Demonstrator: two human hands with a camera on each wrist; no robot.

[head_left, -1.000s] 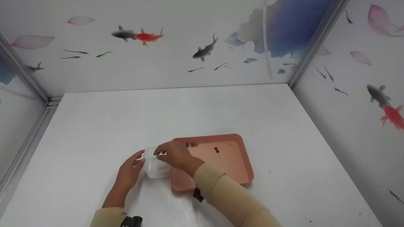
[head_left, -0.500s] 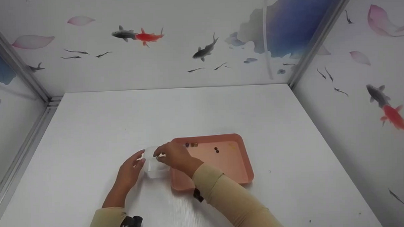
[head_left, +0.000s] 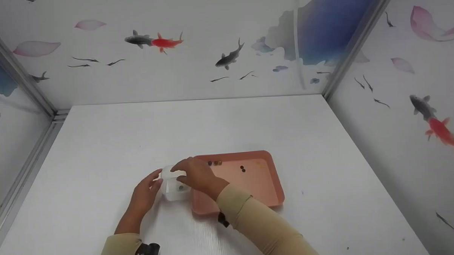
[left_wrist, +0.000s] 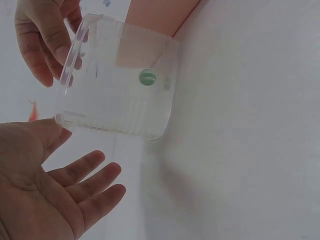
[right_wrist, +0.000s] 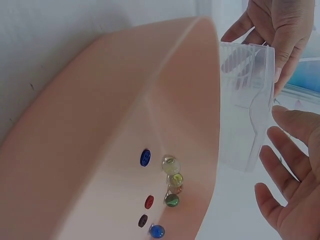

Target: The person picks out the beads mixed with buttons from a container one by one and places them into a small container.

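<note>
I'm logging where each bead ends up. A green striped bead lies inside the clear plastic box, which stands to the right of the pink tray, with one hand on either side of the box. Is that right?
Not quite: the clear plastic box stands to the left of the pink tray, against its edge, as the head view shows. The rest holds: the green striped bead lies inside it, with the left hand and right hand on either side.

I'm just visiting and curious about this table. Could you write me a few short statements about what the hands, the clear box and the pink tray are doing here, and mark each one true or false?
1. A green marble lies inside the clear box. True.
2. The pink tray stands left of the clear box. False: it stands right of the box, against it.
3. The tray holds marbles and buttons. True.
4. The right hand lifts the tray. False: it hovers over the clear box with fingers spread.
5. The left hand has a closed grip on a marble. False: its fingers are straight, beside the box.
</note>
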